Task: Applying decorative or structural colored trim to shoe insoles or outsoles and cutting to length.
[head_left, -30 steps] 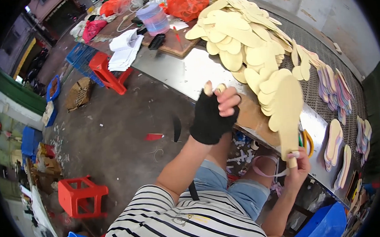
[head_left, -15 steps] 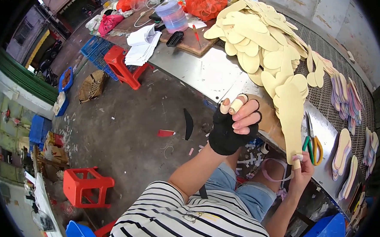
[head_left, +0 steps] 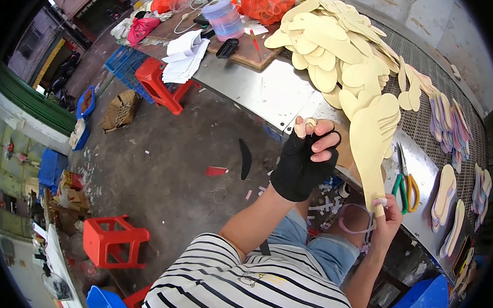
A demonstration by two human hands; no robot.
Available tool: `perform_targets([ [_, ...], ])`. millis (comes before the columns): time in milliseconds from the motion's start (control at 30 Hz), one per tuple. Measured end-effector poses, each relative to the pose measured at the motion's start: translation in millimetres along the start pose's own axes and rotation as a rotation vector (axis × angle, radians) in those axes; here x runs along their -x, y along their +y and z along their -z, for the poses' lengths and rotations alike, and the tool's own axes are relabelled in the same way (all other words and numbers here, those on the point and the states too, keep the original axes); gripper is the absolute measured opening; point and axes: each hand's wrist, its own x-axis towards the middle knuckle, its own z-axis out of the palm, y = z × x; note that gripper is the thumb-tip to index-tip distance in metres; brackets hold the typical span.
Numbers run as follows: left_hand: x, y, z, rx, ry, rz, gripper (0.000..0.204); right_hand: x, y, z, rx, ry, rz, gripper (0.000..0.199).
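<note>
My right hand point(head_left: 388, 216) pinches the narrow end of a cream insole point(head_left: 365, 139) between thumb and fingers. The insole's broad end rests over a fanned stack of similar insoles point(head_left: 386, 116). From beside that hand a pale pink strip point(head_left: 345, 222) loops down over my leg. My left hand point(head_left: 308, 153), in a black fingerless glove, hovers left of the insole without touching it. Its fingers are curled and its thumb is drawn close to the taped index finger, with nothing visible between them. Green-and-orange-handled scissors point(head_left: 406, 187) lie on the metal table just right of the insole.
A large heap of cream insoles point(head_left: 335, 43) covers the table's far part. Lilac-edged insoles point(head_left: 442, 194) lie at the right. Beyond my left hand are a board point(head_left: 247, 56), white papers point(head_left: 184, 57) and a plastic tub point(head_left: 222, 18). Red stools point(head_left: 114, 242) stand on the littered floor.
The insole's broad end has swung left, uncovering more fanned edges beneath. My right hand has shifted slightly left. My left hand has moved a little right, its thumb and index finger closer together.
</note>
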Motion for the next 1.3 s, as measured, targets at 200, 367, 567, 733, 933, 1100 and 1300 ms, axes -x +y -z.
perform_targets([
  [200,-1.2,-2.2,0.7,-0.044,-0.027,0.012,0.023,1.3,2.4,3.1,-0.001,-0.015,-0.001,0.002],
  [367,-0.8,0.4,5.0,-0.092,0.008,0.027,0.022,-0.3,-2.5,-3.0,-0.026,-0.003,0.001,0.002],
  [567,0.2,1.6,8.8,-0.049,0.038,0.075,0.026,0.1,-4.3,-5.4,-0.036,-0.017,0.014,0.001],
  [733,-2.7,8.3,18.5,0.029,-0.251,0.204,0.025,-0.4,-6.1,-8.3,-0.099,-0.023,-0.018,0.003],
  [933,0.1,6.7,12.2,0.120,-0.354,0.267,0.023,-2.6,-7.9,-13.3,-0.069,0.004,0.001,0.005],
  [1100,-0.4,4.1,8.9,0.133,-0.395,0.315,0.025,-2.2,-4.2,-11.0,-0.104,-0.015,0.008,0.003],
  [1300,-2.2,10.4,17.1,-0.422,-0.089,0.221,0.027,-3.9,-11.4,-14.6,-0.135,-0.013,0.052,0.003],
])
